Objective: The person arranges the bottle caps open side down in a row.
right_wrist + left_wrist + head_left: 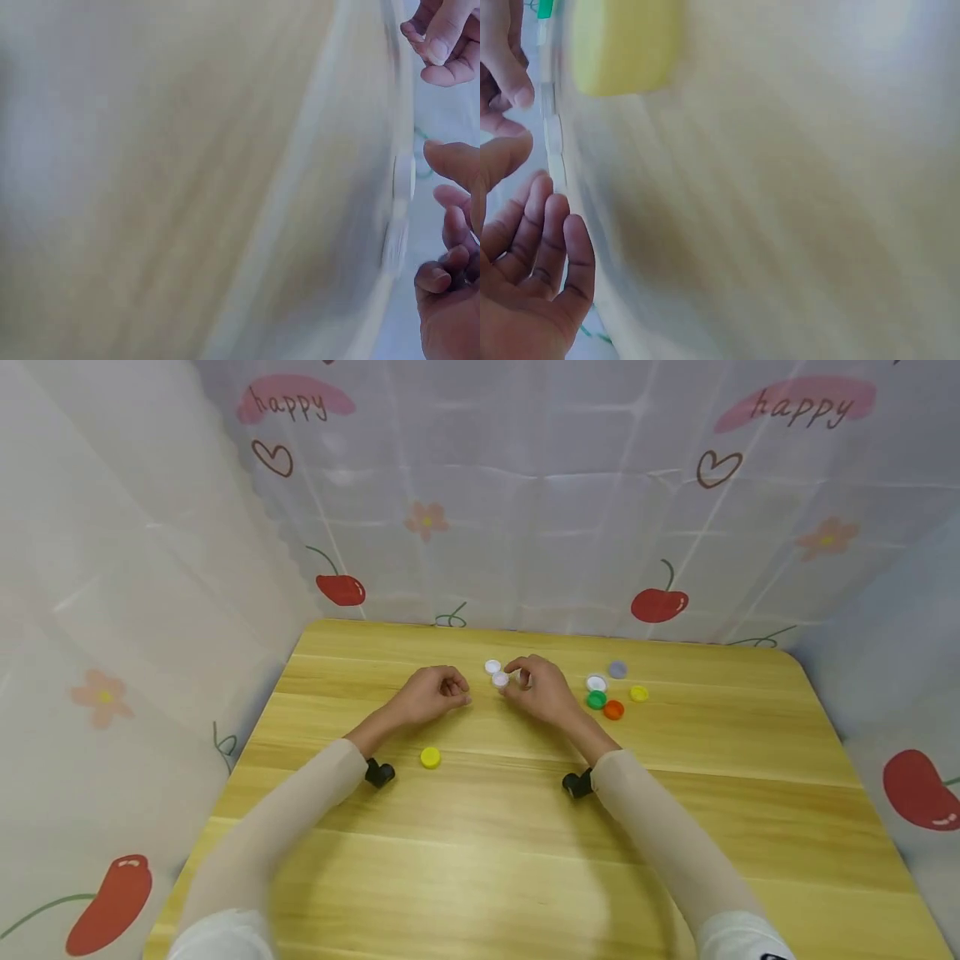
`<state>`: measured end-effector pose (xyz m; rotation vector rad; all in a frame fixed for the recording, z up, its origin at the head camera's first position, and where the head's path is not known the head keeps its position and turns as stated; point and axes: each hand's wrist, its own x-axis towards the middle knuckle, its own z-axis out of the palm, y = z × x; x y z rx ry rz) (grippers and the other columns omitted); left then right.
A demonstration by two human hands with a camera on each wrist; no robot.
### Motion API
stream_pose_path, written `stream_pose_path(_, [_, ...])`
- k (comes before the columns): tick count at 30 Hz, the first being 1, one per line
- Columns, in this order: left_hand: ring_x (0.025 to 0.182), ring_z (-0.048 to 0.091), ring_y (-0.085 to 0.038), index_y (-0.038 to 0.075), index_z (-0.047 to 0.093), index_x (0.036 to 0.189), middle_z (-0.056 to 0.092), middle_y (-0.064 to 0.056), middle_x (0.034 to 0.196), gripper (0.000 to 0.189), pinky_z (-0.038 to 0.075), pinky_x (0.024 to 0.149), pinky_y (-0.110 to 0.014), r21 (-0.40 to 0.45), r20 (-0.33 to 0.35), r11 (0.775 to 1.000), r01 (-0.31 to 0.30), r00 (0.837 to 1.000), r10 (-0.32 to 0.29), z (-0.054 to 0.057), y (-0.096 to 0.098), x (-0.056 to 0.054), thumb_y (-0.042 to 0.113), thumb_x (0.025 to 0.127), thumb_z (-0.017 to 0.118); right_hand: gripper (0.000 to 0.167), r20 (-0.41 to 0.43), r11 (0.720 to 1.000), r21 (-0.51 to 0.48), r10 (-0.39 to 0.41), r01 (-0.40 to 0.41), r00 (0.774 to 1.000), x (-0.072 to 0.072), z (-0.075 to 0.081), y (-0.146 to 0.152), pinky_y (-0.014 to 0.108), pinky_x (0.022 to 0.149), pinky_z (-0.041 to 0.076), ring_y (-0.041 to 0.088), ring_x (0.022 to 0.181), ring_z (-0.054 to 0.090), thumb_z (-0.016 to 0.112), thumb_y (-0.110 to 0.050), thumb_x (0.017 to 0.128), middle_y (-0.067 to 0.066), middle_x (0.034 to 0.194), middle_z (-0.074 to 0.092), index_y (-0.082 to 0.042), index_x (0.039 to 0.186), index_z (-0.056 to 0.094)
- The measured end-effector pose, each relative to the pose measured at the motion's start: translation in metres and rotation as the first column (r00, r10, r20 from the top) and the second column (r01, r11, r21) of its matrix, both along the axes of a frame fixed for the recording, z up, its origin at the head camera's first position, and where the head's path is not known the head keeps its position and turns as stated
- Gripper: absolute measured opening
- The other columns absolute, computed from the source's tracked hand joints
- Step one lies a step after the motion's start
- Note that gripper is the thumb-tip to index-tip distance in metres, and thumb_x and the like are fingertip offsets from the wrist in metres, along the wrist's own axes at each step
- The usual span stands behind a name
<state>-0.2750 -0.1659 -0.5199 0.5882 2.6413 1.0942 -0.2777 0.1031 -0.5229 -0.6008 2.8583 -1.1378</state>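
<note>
Honestly, the white cap [500, 680] at the parted fingertips of the right hand [540, 692] looks light, stiff; pinch its rim. Left hand [430, 695] loosely curled; both seem empty.

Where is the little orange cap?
In the head view, the orange cap lies on the table, to the right of the person's right hand, beside the green cap.
</note>
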Motion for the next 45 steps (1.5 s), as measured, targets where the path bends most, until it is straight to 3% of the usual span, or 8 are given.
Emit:
stream_pose_path(4, [0.092, 0.066, -0.019, 0.011, 0.073, 0.114, 0.072, -0.004, 0.102, 0.023, 0.056, 0.085, -0.034, -0.029, 0.000, 1.000, -0.001, 1.000, 0.001, 0.002, 0.019, -0.015, 0.029, 0.101, 0.078, 0.039, -0.015, 0.999, 0.028, -0.028, 0.029, 0.999, -0.010, -0.001, 0.007, 0.040, 0.084, 0.035, 0.030, 0.096, 0.042, 0.086, -0.028, 0.093, 0.012, 0.100, 0.058, -0.010, 0.126, 0.077])
stream_pose_path(7, [0.097, 0.068, -0.019, 0.010, 0.072, 0.119, 0.073, -0.005, 0.106, 0.028, 0.057, 0.091, -0.036, -0.078, -0.026, 0.997, -0.006, 1.000, 0.004, 0.002, 0.030, -0.024, 0.029, 0.100, 0.079, 0.038, -0.020, 0.999, 0.039, -0.029, 0.030, 0.999, -0.014, -0.003, 0.009, 0.048, 0.095, 0.032, 0.034, 0.110, 0.041, 0.087, -0.029, 0.092, 0.015, 0.118, 0.060, -0.013, 0.126, 0.078])
stream_pose_path(11, [0.101, 0.071, -0.020, 0.010, 0.073, 0.120, 0.075, -0.006, 0.110, 0.029, 0.059, 0.094, -0.038, -0.152, -0.066, 0.988, -0.023, 0.998, 0.013, -0.001, 0.041, -0.029, 0.028, 0.099, 0.079, 0.038, -0.014, 0.998, 0.048, -0.027, 0.028, 1.000, -0.017, -0.006, 0.010, 0.060, 0.107, 0.026, 0.039, 0.133, 0.038, 0.086, -0.031, 0.093, 0.015, 0.143, 0.057, -0.014, 0.126, 0.079])
stream_pose_path(14, [0.102, 0.072, -0.021, 0.010, 0.074, 0.118, 0.075, -0.006, 0.111, 0.026, 0.060, 0.094, -0.039, -0.183, -0.076, 0.982, -0.043, 0.997, 0.030, -0.002, 0.047, -0.030, 0.027, 0.099, 0.079, 0.038, 0.003, 0.998, 0.055, -0.019, 0.018, 1.000, -0.019, -0.009, 0.009, 0.064, 0.113, 0.024, 0.041, 0.142, 0.037, 0.085, -0.034, 0.094, 0.014, 0.151, 0.056, -0.015, 0.127, 0.079])
stream_pose_path(30, [0.088, 0.067, -0.017, 0.013, 0.077, 0.108, 0.075, -0.001, 0.099, 0.015, 0.056, 0.085, -0.036, -0.167, -0.101, 0.985, -0.042, 0.995, 0.025, -0.003, 0.056, -0.031, 0.023, 0.097, 0.081, 0.024, -0.015, 0.998, 0.056, 0.025, -0.024, 1.000, -0.023, -0.017, 0.003, 0.063, 0.115, 0.027, 0.038, 0.143, 0.045, 0.082, -0.030, 0.097, 0.010, 0.140, 0.069, -0.017, 0.117, 0.081])
stream_pose_path(40, [0.089, 0.068, -0.018, 0.012, 0.078, 0.111, 0.075, -0.002, 0.100, 0.018, 0.057, 0.085, -0.037, -0.170, -0.113, 0.985, -0.005, 0.993, -0.014, 0.003, 0.053, -0.027, 0.023, 0.098, 0.081, 0.025, -0.051, 0.996, 0.061, 0.066, -0.063, 0.997, -0.014, -0.007, 0.004, 0.064, 0.119, 0.025, 0.040, 0.143, 0.043, 0.083, -0.030, 0.097, 0.012, 0.138, 0.068, -0.014, 0.116, 0.082])
stream_pose_path(45, [0.093, 0.068, -0.016, 0.014, 0.078, 0.115, 0.073, 0.000, 0.103, 0.020, 0.058, 0.087, -0.035, -0.137, -0.156, 0.990, 0.027, 0.987, -0.048, 0.010, 0.049, -0.018, 0.025, 0.099, 0.079, 0.022, -0.087, 0.997, 0.032, 0.077, -0.074, 0.993, -0.005, 0.002, 0.008, 0.065, 0.116, 0.027, 0.039, 0.138, 0.045, 0.085, -0.030, 0.095, 0.011, 0.133, 0.068, -0.016, 0.112, 0.082])
